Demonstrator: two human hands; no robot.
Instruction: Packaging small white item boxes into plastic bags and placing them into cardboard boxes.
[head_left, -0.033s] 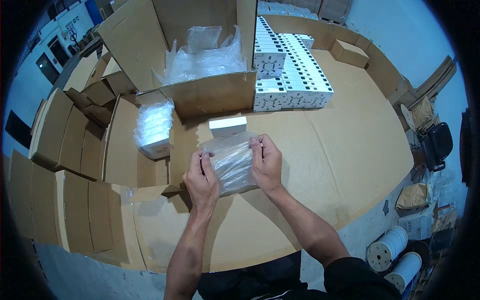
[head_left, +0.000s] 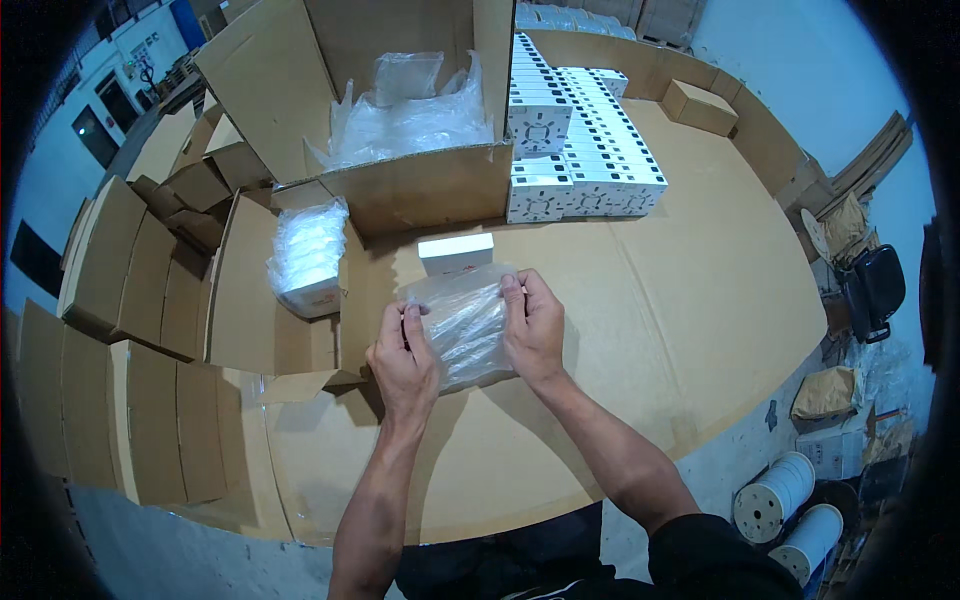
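Observation:
A clear plastic bag [head_left: 465,335] is stretched between my two hands above the cardboard-covered table. My left hand [head_left: 405,365] pinches its left edge between thumb and fingers. On the opposite edge, my right hand [head_left: 534,325] grips the plastic with the thumb on top. Just beyond the bag lies a small white box [head_left: 456,252], its near part hidden by the plastic. To the left, an open carton [head_left: 245,310] holds several plastic-wrapped white boxes [head_left: 308,255] in a row.
A large open carton [head_left: 420,190] full of clear plastic bags [head_left: 410,115] stands at the back. Beside it are stacked white printed boxes [head_left: 590,150]. A small brown box [head_left: 700,107] sits at the far right. Folded cartons [head_left: 120,270] crowd the left; cable spools [head_left: 775,495] stand lower right.

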